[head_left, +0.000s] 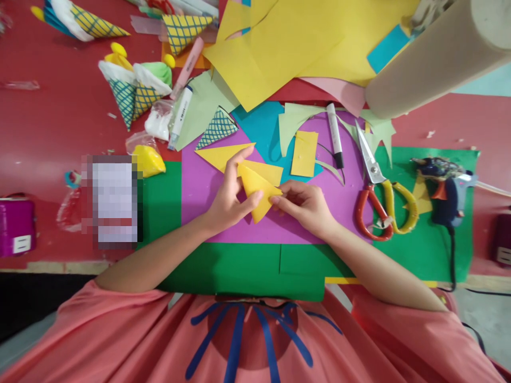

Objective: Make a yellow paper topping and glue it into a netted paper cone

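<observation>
Bridging both hands above the purple sheet (339,199), a folded yellow paper (254,192) points one tip toward 6 o'clock. The left hand (229,199) has its grip around it, thumb against fingers; the right hand (306,206) pinches its 3 o'clock corner, grip narrow. A patterned cone (216,129) lies at 11 o'clock, scissors (374,173) at 3, a glue gun (453,197) beyond them.

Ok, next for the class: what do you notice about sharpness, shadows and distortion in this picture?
Head view: left hand, right hand and held yellow paper fairly sharp; soft shadows on the purple sheet; roll apparently stretched by the lens; pixelated block at left hiding detail.
</observation>
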The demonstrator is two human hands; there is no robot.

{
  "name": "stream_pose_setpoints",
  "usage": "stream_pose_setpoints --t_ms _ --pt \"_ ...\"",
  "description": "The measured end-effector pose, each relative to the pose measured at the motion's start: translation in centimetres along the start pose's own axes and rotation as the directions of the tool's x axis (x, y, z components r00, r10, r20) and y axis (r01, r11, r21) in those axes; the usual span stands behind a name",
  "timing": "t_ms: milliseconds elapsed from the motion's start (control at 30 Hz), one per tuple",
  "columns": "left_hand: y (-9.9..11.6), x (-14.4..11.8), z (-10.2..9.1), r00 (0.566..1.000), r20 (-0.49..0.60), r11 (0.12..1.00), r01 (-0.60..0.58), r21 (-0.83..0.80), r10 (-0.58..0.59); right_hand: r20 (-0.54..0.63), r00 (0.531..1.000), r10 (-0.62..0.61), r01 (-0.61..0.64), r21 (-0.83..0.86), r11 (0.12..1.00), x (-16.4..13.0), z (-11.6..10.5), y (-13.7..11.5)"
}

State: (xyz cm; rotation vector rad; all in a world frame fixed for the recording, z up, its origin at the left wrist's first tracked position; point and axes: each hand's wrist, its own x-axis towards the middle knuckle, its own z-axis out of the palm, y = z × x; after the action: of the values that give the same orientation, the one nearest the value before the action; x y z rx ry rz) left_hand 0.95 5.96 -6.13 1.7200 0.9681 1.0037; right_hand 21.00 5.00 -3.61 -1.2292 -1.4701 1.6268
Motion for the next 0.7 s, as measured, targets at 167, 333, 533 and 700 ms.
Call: stream_pose_setpoints --t_ms 167,333,533,700 --pt "0.09 0.14 -0.07 0.997 -0.038 0.987 -0.059 0.148 0.065 0.005 1.0 -0.005 0.005 -0.054 0.999 0.03 0.08 0.15" --pt "0.35 0.21 -0.17 0.998 -0.021 0.985 -0.059 0.162 0.063 0.039 0.999 -0.034 0.035 -0.029 0.999 -0.03 -0.06 0.21" --pt "0.15 0.19 -0.34 0.996 -0.021 0.973 -0.076 0.217 0.083 0.057 0.996 -0.067 0.068 -0.028 0.997 -0.15 -0.2 0.21" --pt "0.2 0.21 -0.37 0.996 -0.023 0.972 -0.076 0.223 0.083 0.059 0.996 -0.061 0.064 -0.04 0.997 -0.16 -0.2 0.21"
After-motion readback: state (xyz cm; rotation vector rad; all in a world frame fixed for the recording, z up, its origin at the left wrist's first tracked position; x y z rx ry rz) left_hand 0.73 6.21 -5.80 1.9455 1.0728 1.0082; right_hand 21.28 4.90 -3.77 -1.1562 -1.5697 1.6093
